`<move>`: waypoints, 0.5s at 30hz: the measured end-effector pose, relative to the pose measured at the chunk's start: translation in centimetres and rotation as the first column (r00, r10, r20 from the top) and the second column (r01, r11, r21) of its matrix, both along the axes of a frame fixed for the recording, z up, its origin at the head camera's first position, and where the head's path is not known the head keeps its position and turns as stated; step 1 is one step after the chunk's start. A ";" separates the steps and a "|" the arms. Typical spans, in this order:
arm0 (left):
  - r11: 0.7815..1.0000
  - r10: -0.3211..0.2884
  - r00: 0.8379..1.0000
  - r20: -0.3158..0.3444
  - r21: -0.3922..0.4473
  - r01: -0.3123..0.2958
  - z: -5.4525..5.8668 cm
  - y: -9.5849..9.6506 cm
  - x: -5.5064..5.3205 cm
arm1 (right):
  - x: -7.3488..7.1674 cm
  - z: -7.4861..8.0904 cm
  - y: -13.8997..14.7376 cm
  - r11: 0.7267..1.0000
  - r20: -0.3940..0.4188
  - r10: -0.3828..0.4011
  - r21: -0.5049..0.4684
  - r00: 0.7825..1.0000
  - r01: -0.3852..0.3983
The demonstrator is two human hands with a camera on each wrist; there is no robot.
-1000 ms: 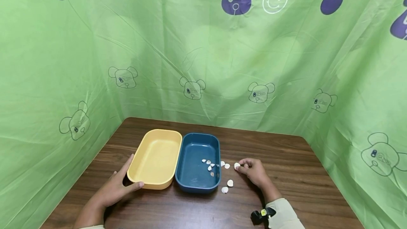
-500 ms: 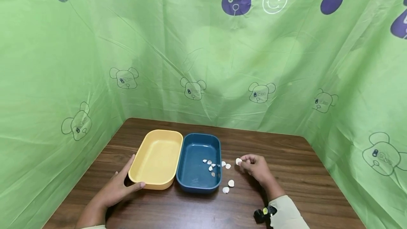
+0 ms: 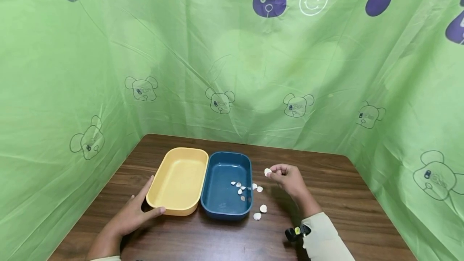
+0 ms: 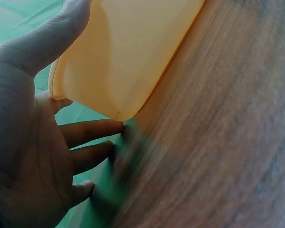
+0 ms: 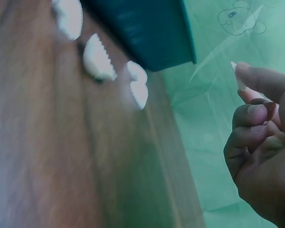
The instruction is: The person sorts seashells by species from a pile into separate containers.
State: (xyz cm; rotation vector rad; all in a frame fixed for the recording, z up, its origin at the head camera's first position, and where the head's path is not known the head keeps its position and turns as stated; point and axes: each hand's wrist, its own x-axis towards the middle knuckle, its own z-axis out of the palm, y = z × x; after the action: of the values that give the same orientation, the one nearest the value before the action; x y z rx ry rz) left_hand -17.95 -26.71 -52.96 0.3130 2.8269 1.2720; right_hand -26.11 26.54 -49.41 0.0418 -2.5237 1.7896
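Note:
My right hand (image 3: 294, 180) pinches a white seashell (image 3: 268, 172) between thumb and fingertips, above the table to the right of the blue tray (image 3: 226, 216). In the right wrist view only the thin edge of the held seashell (image 5: 238, 78) shows, and the other fingers are curled. Straight fingers of my left hand (image 3: 133, 215) rest against the near left corner of the yellow tray (image 3: 177, 212), thumb at its front wall. The left wrist view shows the lower fingers (image 4: 92, 133) spread beside that tray's wall (image 4: 128, 52).
Several small shells (image 3: 240, 191) lie inside the blue tray, towards its right side. On the wooden table (image 3: 348, 212) beside it are two shells (image 3: 257, 187) by the rim and two others (image 3: 260, 212) nearer the front. Green printed cloth (image 3: 232, 59) encloses the table's back and sides.
My right hand has lifted the pinched seashell off the table, up and away from me, then slightly left. The left hand and both trays stay in place.

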 end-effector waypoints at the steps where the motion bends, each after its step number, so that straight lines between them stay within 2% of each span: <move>1: 1.000 -0.001 1.000 0.000 0.002 0.001 0.0 0.0 0.0 | -0.1 0.3 -0.3 1.000 0.000 -0.001 -0.003 1.000 0.001; 10: 1.000 0.000 1.000 0.014 -0.014 0.000 0.0 -0.1 -0.1 | -0.7 2.1 -3.3 0.997 -0.049 0.053 -0.055 0.997 -0.056; 15: 1.000 -0.001 1.000 0.006 -0.011 0.001 -0.1 -0.2 -0.1 | -0.6 2.8 -5.7 0.992 -0.035 0.094 -0.082 0.995 -0.097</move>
State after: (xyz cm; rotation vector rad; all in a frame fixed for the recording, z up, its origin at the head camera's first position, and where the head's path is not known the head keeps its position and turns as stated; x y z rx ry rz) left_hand -18.00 -26.89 -53.07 0.3095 2.8272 1.2551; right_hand -26.75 20.83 -46.57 0.1891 -2.4628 1.9108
